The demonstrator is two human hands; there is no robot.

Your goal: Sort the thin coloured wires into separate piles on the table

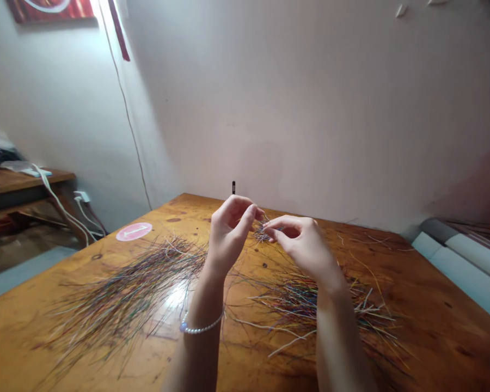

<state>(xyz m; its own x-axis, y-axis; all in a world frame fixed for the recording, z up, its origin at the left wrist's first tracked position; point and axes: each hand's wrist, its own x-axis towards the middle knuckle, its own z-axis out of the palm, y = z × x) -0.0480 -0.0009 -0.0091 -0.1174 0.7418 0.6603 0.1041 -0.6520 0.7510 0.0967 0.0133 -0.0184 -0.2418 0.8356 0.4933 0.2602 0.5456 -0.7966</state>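
The left hand (230,231) and right hand (304,239) are hovering by thin strands (262,237); I can't tell whether they're pinching any.

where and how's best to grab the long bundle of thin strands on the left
Probably by its dense middle, from above, gripping across the long bundle: its strands lie roughly lengthwise along the table, while the end nearer the camera fans out loosely.

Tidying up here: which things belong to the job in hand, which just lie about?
Likely job:
greyish wiry cluster at left hand and right hand
left pile of thin multicoloured strands
right pile of thin multicoloured strands

Apparently incidental:
round pink disc
slim black rod
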